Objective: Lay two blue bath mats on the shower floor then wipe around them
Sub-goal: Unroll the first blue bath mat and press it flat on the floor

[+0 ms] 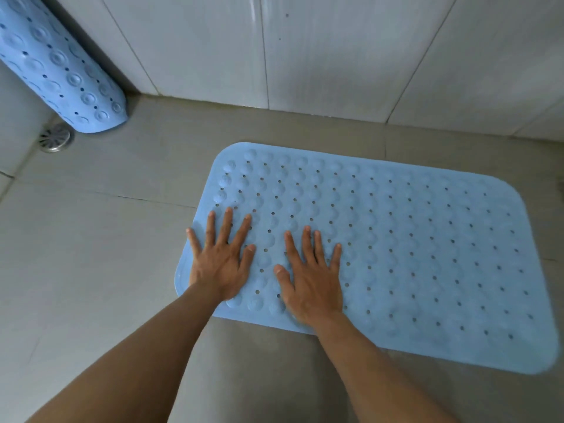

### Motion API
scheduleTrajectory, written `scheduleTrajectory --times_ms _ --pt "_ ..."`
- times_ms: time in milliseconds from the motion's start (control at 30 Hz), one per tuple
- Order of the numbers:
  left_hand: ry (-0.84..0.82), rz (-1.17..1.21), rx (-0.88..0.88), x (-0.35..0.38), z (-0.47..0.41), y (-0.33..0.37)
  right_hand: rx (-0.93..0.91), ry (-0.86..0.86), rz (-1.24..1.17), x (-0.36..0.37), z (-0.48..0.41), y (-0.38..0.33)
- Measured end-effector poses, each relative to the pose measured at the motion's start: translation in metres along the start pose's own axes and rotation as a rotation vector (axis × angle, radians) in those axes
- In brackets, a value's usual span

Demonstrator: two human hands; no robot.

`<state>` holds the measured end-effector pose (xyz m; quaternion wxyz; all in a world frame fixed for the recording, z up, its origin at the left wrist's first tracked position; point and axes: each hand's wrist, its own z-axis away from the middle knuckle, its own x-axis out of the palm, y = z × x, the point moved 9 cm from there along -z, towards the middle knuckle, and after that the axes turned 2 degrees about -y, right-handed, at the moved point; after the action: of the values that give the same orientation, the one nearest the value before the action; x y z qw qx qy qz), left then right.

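Observation:
One blue bath mat lies flat on the grey shower floor, its long side running left to right. It has rows of small holes and round bumps. My left hand presses flat on the mat's near left corner with fingers spread. Beside it, my right hand also presses flat on the mat, fingers straight. A second blue bath mat stands curled at the upper left, leaning in the wall corner with its lower end on the floor.
A round metal floor drain sits just below the leaning mat at the far left. Pale tiled walls close the far side. Bare grey floor tiles lie left of and in front of the flat mat.

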<state>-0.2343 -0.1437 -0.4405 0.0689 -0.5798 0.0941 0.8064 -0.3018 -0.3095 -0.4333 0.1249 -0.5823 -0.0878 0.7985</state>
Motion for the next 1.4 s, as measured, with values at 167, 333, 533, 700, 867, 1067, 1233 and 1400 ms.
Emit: scheduleTrajectory --times_ms 167,333,533,700,867,1067,1233,1400 --pt "0.007 -0.043 -0.061 -0.01 0.013 0.026 -0.086 -0.023 -0.411 -0.03 0.014 0.024" --pt "0.089 0.014 0.102 -0.008 0.03 0.124 -0.017 0.138 -0.321 -0.068 0.046 0.113" --pt "0.089 0.035 0.317 0.006 0.036 0.261 0.198 0.1 -0.105 -0.077 0.098 0.249" --pt "0.054 0.005 0.43 0.021 0.037 0.346 0.353 0.059 0.033 -0.067 0.124 0.33" --pt "0.037 -0.052 0.379 0.037 0.04 0.371 0.362 0.108 0.069 -0.059 0.128 0.339" --pt "0.048 -0.037 0.341 0.039 0.037 0.372 0.358 0.123 0.058 -0.059 0.127 0.341" --pt "0.043 -0.059 0.333 0.04 0.034 0.374 0.33 0.138 0.086 -0.058 0.123 0.342" --pt "0.028 -0.051 0.339 0.032 0.031 0.37 0.308 0.136 0.106 -0.057 0.122 0.34"
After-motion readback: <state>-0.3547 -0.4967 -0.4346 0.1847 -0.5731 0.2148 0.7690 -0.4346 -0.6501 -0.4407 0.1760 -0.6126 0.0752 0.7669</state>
